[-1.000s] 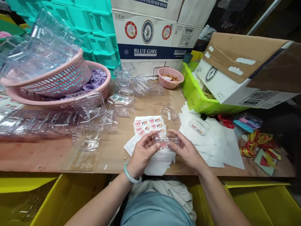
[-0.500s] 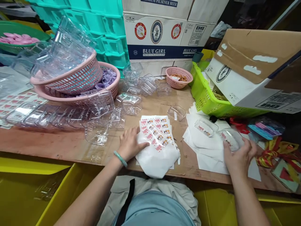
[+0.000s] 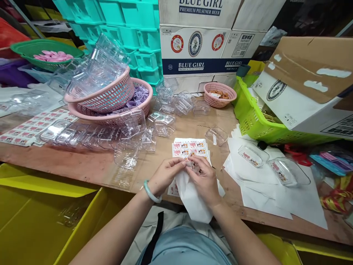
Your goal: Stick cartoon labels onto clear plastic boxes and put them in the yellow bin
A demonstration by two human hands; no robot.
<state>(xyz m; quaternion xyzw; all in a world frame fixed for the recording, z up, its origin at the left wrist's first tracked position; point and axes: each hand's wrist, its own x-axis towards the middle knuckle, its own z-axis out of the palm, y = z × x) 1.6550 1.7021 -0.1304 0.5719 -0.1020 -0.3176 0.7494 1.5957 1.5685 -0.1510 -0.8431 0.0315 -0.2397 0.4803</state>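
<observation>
My left hand (image 3: 164,176) and my right hand (image 3: 203,179) meet over a sheet of small printed stickers (image 3: 190,147) lying on white backing paper (image 3: 190,200) at the front of the wooden table (image 3: 91,167). Both hands pinch at the sheet's near edge with fingertips together; what sits between them is too small to make out. A green bangle circles my left wrist. To the right, two clear plastic lids with stickers on them (image 3: 284,172) (image 3: 251,155) rest on white paper sheets (image 3: 275,191).
Rows of clear plastic trays (image 3: 82,134) cover the left of the table, beside stacked pink baskets (image 3: 110,99). A small pink basket (image 3: 220,94), a lime-green basket (image 3: 256,125), a tilted cardboard box (image 3: 309,88) and beer cartons stand behind. Yellow bins (image 3: 41,221) sit below the edge.
My right hand left the stickered lid on the white paper at right and came back to the sticker sheet. My left hand shifted from pressing the sheet flat to pinching at it.
</observation>
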